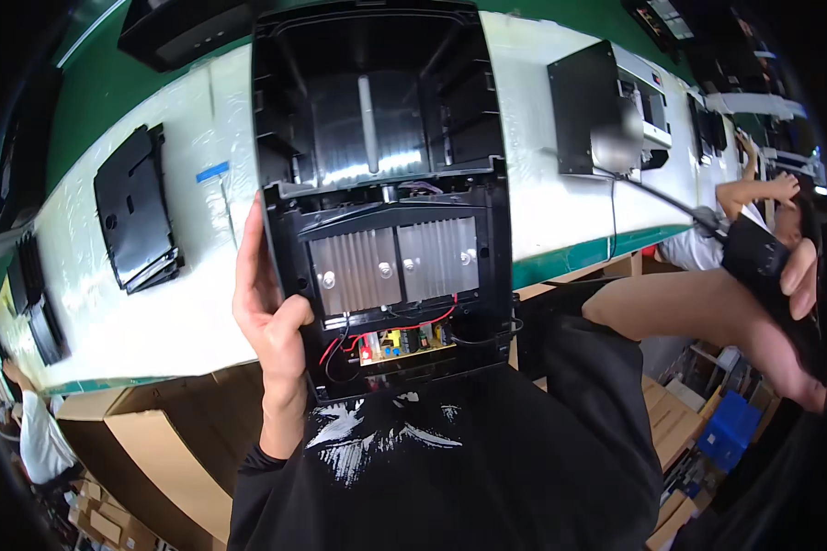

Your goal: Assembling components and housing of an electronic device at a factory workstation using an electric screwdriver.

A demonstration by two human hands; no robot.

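Observation:
In front of me a black plastic housing [377,110] stands open. Lower in it sit two ribbed metal heat sinks [354,275] in a black frame. Below them are a small circuit board [400,344] with colourful components and red and black wires. My left hand [271,312] grips the housing's left edge, thumb on the near face and fingers behind. My right arm reaches far out to the right. At the picture's rim, the fingers of my right hand [799,280] bend over a dark, flat part [758,250] with small holes; most of that hand is hidden in shadow.
Black panels [138,211] are stacked left on the white-covered bench [207,312]. A black-and-white unit [588,110] stands right, with a blurred rod [666,197] before it. Cardboard boxes [156,459] and a blue bin [730,427] sit below. Co-workers are at both sides.

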